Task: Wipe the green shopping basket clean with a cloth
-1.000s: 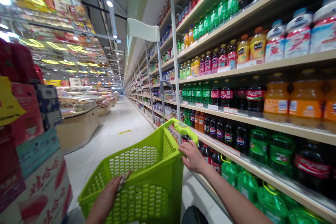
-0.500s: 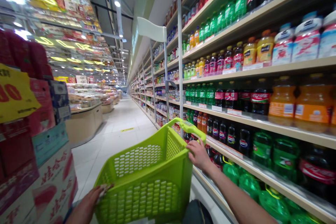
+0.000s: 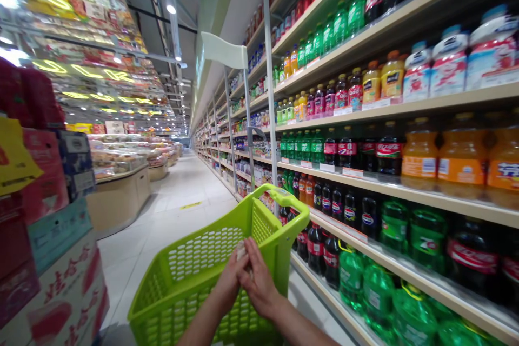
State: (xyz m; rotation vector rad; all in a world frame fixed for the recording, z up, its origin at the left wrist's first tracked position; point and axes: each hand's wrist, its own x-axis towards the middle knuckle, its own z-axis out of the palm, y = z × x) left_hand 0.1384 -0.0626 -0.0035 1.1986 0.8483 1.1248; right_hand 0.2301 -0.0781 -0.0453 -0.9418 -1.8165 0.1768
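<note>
My left hand and my right hand meet over the near part of a lime-green plastic shopping cart. The fingers of both are closed against each other. Between the fingertips shows a small whitish crumpled piece, perhaps tissue, mostly covered by the fingers. Neither hand is on the cart's green handle, which sticks up at its right corner. My forearms hide part of the cart's perforated wall and its inside.
Shelves of drinks run along the right, with cola bottles and large green bottles at the bottom. Stacked cartons stand close on the left. A tiled aisle leads ahead past a display counter.
My right hand has let go of the cart's handle corner. My left hand has left the cart's left rim with the whitish piece, and both hands have come together over the cart.
</note>
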